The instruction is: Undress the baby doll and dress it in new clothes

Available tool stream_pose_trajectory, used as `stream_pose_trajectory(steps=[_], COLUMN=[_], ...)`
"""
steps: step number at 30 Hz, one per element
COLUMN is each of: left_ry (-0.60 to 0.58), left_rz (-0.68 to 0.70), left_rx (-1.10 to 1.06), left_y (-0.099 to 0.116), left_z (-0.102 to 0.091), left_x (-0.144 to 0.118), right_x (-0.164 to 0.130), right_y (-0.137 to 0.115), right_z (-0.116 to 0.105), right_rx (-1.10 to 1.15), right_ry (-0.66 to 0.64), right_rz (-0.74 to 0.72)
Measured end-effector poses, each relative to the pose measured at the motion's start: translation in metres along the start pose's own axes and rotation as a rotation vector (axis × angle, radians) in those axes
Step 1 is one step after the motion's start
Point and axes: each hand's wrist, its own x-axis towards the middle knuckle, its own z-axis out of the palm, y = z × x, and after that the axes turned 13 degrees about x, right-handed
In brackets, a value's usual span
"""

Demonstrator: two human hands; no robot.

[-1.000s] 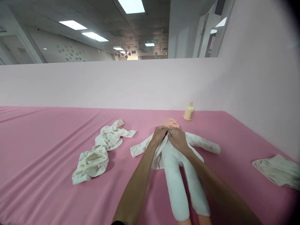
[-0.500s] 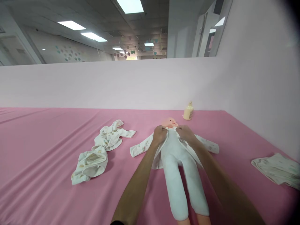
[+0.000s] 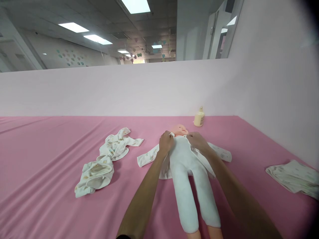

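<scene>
A baby doll (image 3: 183, 156) with a white cloth body lies on its back, its head away from me. Its arms are inside the sleeves of a white printed baby shirt (image 3: 149, 157), whose front hangs apart over the chest. My left hand (image 3: 166, 142) is closed on the shirt's edge near the neck, on the left side. On the other side of the neck, my right hand (image 3: 197, 140) pinches the opposite front edge. The doll's chest and legs are uncovered between my forearms. My fingers partly hide the collar.
A pink sheet (image 3: 59, 146) covers the surface. Crumpled white printed baby clothes (image 3: 107, 159) lie to the left. A folded white cloth (image 3: 295, 177) rests at the far right. Near the white back wall (image 3: 112, 91) stands a pale yellow pump bottle (image 3: 199, 118).
My left hand has shifted slightly left with the shirt's edge, drawing it away from the doll's neck. My right hand stays nearly where it was. The view has moved a little.
</scene>
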Motion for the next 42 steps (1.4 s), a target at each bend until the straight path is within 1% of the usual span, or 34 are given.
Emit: stream_pose_trajectory(steps=[3, 7, 9, 13, 17, 19, 23, 26, 28, 32, 37, 40, 42], left_ry=[-0.021, -0.056, -0.053, -0.031, -0.078, -0.098, -0.134, -0.198, -0.230, -0.181, -0.115, -0.113, -0.123], left_rz=[0.006, 0.003, -0.007, -0.022, 0.002, 0.004, 0.012, 0.038, 0.027, 0.007, -0.019, -0.033, -0.042], left_rx=[-0.019, -0.183, -0.234, -0.231, -0.271, -0.255, -0.150, -0.060, -0.007, 0.028, 0.031, -0.030, -0.117], left_y=[0.000, -0.001, -0.003, -0.005, -0.004, -0.003, -0.003, -0.003, -0.001, 0.002, 0.004, 0.003, 0.000], left_z=[-0.002, -0.002, -0.001, -0.001, -0.004, -0.007, -0.014, -0.024, -0.029, -0.032, -0.024, -0.020, -0.019], left_x=[0.001, 0.002, 0.003, 0.002, -0.001, -0.002, -0.004, -0.006, -0.008, -0.009, -0.004, -0.002, -0.001], right_x=[0.000, 0.000, 0.000, -0.002, -0.003, -0.004, -0.004, -0.005, -0.005, -0.005, -0.003, -0.004, -0.005], right_y=[0.001, 0.000, -0.001, -0.004, -0.007, -0.007, -0.008, -0.008, -0.009, -0.009, -0.007, -0.008, -0.010], right_z=[-0.001, 0.000, 0.000, 0.000, 0.000, -0.001, -0.001, -0.001, -0.001, -0.001, 0.000, 0.000, 0.000], right_rx=[0.015, 0.031, 0.028, 0.014, -0.006, -0.008, 0.006, 0.002, -0.012, -0.029, -0.049, -0.050, -0.043], right_ry=[-0.009, 0.005, 0.009, 0.008, 0.001, 0.006, 0.000, -0.001, 0.003, 0.005, -0.014, -0.014, -0.012], right_rz=[0.011, 0.016, 0.016, 0.017, 0.000, -0.004, -0.002, 0.004, 0.007, -0.010, -0.002, 0.001, 0.004])
